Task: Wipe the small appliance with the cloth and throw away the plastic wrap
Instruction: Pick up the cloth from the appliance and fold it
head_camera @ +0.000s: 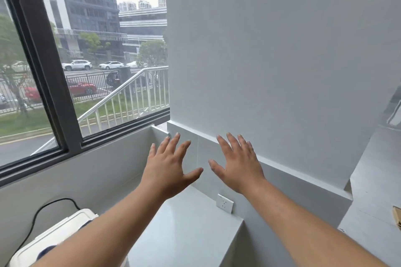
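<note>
- White small appliance sits at the lower left, below the window, partly hidden by the left forearm.
- A black cord arcs up the wall behind it.
- Left hand and right hand hover above the grey table, fingers spread straight, holding nothing, thumbs near but apart.
- A wall socket is just right of the table.

- No text, label, brand, number or sign is legible.
- White appliance, below and to the outside of the left hand: dark patches on the lid, too blurred to read.
- Wall socket, below the right hand: any marking is too small to tell.
</note>
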A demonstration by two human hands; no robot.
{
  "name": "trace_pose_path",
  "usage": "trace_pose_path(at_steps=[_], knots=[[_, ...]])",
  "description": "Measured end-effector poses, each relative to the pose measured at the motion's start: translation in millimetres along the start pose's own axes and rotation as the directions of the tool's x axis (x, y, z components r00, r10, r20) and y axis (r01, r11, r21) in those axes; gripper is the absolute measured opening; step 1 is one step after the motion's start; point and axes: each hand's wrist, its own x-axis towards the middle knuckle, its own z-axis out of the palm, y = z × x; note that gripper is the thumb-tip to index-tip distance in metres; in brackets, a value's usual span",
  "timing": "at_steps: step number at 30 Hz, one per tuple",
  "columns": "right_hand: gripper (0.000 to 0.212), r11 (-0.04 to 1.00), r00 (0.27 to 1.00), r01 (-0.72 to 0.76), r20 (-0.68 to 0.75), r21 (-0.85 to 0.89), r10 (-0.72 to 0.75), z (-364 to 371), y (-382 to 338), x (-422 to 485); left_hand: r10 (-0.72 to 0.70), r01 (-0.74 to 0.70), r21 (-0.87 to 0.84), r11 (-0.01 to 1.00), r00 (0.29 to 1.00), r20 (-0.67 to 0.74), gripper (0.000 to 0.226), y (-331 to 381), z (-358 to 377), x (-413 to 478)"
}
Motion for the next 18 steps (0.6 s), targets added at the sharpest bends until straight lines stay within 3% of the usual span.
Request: trace_pose_path(at_steps=[18], knots=[[0.083, 0.998, 0.994, 0.056, -0.088, -0.017, -0.057, -20.6, -83.5, 10.2, -0.008, 0.01, 0.037, 0.999, 0.998, -0.061, 0.099, -69.7, -52.7, -28.4]])
